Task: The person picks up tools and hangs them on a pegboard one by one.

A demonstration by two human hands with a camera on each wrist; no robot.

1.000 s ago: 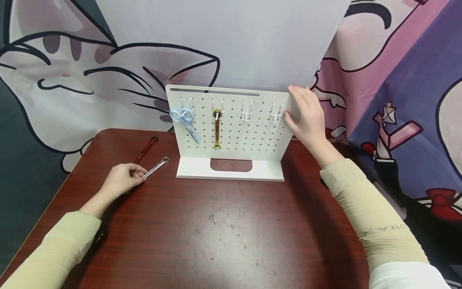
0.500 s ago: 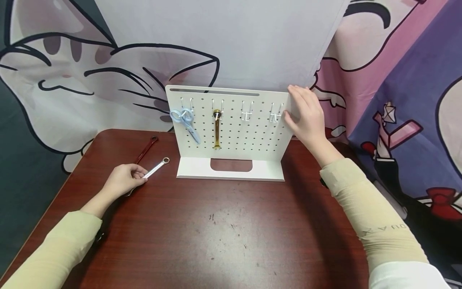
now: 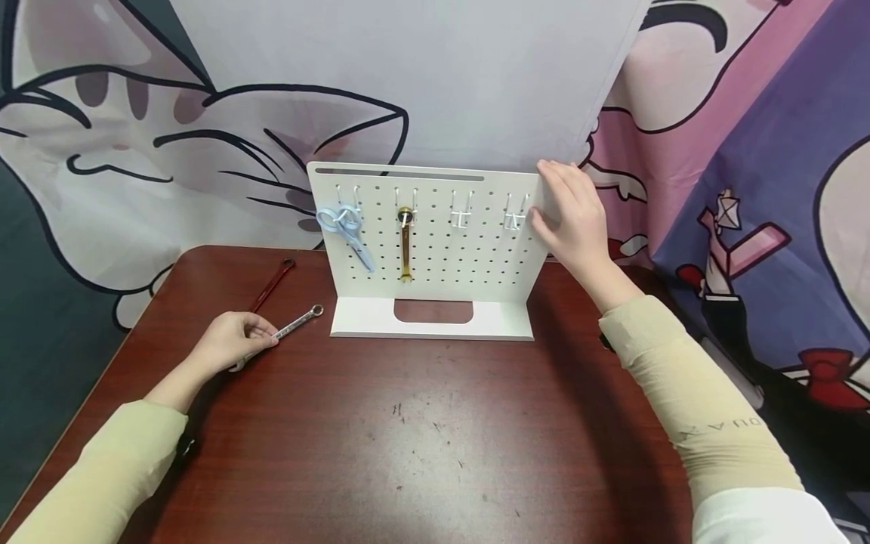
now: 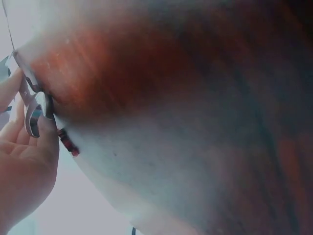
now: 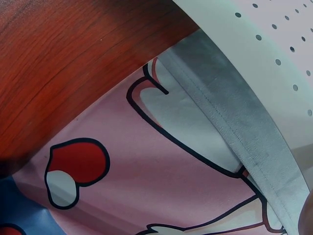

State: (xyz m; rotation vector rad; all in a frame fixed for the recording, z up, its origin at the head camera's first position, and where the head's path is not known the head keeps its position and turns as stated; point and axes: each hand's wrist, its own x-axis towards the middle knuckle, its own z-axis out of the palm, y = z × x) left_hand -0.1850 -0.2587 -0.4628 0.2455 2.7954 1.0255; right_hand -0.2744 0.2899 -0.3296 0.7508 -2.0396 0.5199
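Note:
My left hand [image 3: 229, 341] pinches a silver combination wrench [image 3: 296, 323] between thumb and fingers, low over the left part of the table. Its ring end points toward the pegboard. In the left wrist view the open end of the wrench [image 4: 40, 111] shows at the fingers. My right hand [image 3: 578, 219] grips the upper right edge of the white pegboard [image 3: 442, 261], thumb on the front face. On the board's hooks hang light blue scissors [image 3: 353, 240] and a gold wrench [image 3: 405, 257]. Two white hooks [image 3: 461, 218] farther right hold nothing.
A red tool with a ring end [image 3: 273, 285] lies on the brown table [image 3: 408, 438], behind my left hand. Cloth with cartoon prints [image 3: 272, 204] hangs close behind the table and along its right side [image 5: 146, 147].
The ring end of the silver wrench has dipped slightly toward me and to the right, and more of its open end shows. My right hand keeps its place on the pegboard.

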